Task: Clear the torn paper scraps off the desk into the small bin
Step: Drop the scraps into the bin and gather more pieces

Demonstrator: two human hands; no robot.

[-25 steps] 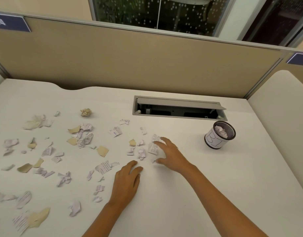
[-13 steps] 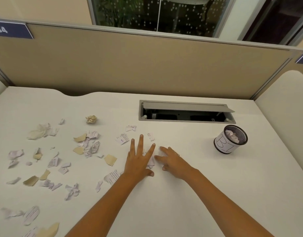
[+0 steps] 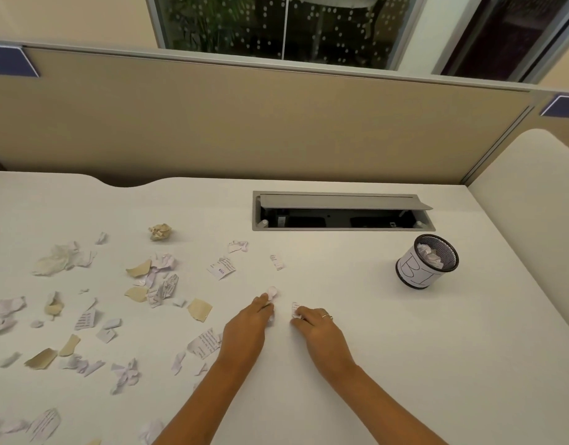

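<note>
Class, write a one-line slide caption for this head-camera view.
Both hands, left and right, gather torn paper scraps on the desk; the small bin waits.

The left hand [image 3: 246, 329] is covering most of a white scrap [image 3: 272, 293] at its fingers [image 3: 264, 304], and the right hand [image 3: 320, 332] is hiding all but an edge of another scrap [image 3: 296, 309]. Print on both is staying too small to read. Down-left of the fingers, scraps [image 3: 42, 423] are running off the frame's bottom edge. Far right of them, the bin [image 3: 426, 261] is perhaps half full; its depth is hiding in shadow.
</note>
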